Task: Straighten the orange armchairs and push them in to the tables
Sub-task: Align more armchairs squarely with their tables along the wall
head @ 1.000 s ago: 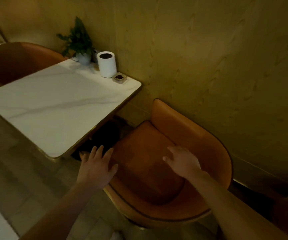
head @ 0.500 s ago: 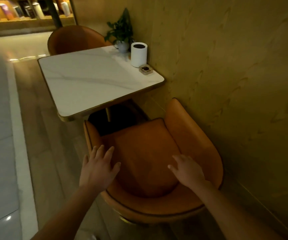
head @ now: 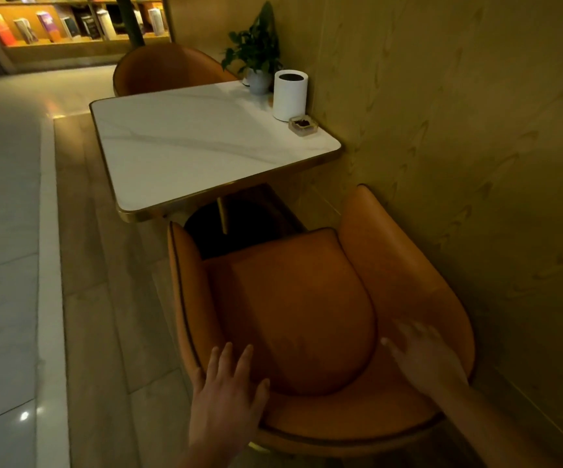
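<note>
Head view: orange armchair [head: 290, 298] stands just short of the marble-topped table [head: 188, 153], skewed toward the wall [head: 459, 130] beside that table, with left hand [head: 227, 396] and blurred right hand [head: 428, 363] laid flat, fingers spread, on its backrest; an uneven shove would likely knock an armrest against table edge or wall.

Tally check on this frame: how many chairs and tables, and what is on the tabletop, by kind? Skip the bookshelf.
Orange armchairs: 2, near and far
White table: 1
Potted plant: 1
White cylinder: 1
Small glass dish: 1
Total: 6
</note>
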{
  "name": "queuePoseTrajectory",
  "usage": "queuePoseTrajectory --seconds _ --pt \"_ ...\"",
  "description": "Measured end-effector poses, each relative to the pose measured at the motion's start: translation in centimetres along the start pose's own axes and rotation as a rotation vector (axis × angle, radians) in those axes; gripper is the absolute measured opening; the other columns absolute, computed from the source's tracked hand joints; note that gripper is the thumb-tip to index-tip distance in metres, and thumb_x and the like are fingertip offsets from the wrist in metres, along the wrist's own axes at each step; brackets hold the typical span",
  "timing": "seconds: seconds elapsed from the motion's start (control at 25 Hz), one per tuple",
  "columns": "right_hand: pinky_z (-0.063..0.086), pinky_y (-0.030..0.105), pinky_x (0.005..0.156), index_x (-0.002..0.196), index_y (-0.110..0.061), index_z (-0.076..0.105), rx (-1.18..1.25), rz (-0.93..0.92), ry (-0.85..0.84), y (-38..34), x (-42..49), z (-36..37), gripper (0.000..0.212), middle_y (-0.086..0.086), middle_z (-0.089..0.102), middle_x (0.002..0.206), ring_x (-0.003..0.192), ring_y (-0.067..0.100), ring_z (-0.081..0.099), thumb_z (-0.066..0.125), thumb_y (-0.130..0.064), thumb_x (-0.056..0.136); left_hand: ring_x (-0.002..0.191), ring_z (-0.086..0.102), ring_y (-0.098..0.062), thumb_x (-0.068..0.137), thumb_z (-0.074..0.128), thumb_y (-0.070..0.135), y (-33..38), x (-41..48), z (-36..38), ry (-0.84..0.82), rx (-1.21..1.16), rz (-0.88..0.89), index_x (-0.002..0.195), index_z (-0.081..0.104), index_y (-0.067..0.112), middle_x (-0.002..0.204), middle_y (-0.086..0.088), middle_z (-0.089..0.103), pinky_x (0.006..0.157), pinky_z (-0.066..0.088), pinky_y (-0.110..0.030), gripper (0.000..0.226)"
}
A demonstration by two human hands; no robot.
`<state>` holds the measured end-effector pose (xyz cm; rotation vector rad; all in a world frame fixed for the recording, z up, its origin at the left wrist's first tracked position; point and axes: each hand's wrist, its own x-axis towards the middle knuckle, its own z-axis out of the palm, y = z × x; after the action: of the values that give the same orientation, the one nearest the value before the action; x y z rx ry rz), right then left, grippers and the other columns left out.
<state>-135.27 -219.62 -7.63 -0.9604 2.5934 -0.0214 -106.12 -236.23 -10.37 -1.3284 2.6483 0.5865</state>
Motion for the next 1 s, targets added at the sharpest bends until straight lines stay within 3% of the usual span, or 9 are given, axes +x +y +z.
queuePoseTrajectory --seconds 0.24,0.52,0.72,1.0 --pt "0.032 0.034 0.11 0.15 -0.024 0.036 -0.038 -0.015 0.081 0.1 -0.3 0.4 0.06 -0.002 0.039 0.153 0.138 0.022 0.035 0.029 -0.058 0.101 0.153 0.0 -0.016 0.068 -0.003 0.077 0.7 0.4 2.8 0.017 -0.05 -0.071 0.154 0.011 0.044 0.166 0.005 0.01 0.123 -0.002 -0.047 0.093" --pt "0.036 0.028 0.104 0.135 -0.036 0.054 0.101 -0.035 0.139 0.1 -3.6 1.6 0.055 -0.013 0.051 0.142 0.131 0.011 0.045 0.032 -0.065 0.094 0.153 -0.002 -0.023 0.059 0.005 0.08 1.7 0.7 2.3 -0.06 -0.021 -0.137 0.153 0.01 0.049 0.167 0.004 0.003 0.121 -0.009 -0.052 0.098" --pt "0.044 0.033 0.097 0.132 -0.037 0.056 0.158 0.004 0.155 -0.5 -3.6 1.3 0.053 -0.013 0.054 0.137 0.124 0.013 0.051 0.035 -0.068 0.094 0.152 0.007 -0.029 0.083 0.026 0.076 2.3 1.4 1.7 -0.109 0.051 -0.106 0.153 0.01 0.047 0.166 0.0 0.006 0.117 -0.001 -0.061 0.078" --pt "0.046 0.035 0.088 0.126 -0.036 0.06 0.12 0.037 0.154 -1.3 -4.1 0.8 0.047 -0.007 0.061 0.13 0.115 0.019 0.058 0.039 -0.065 0.095 0.152 0.005 -0.027 0.087 0.025 0.069 2.0 1.8 2.5 -0.069 -0.011 -0.08 0.152 0.02 0.043 0.166 0.0 0.012 0.117 -0.002 -0.064 0.07"
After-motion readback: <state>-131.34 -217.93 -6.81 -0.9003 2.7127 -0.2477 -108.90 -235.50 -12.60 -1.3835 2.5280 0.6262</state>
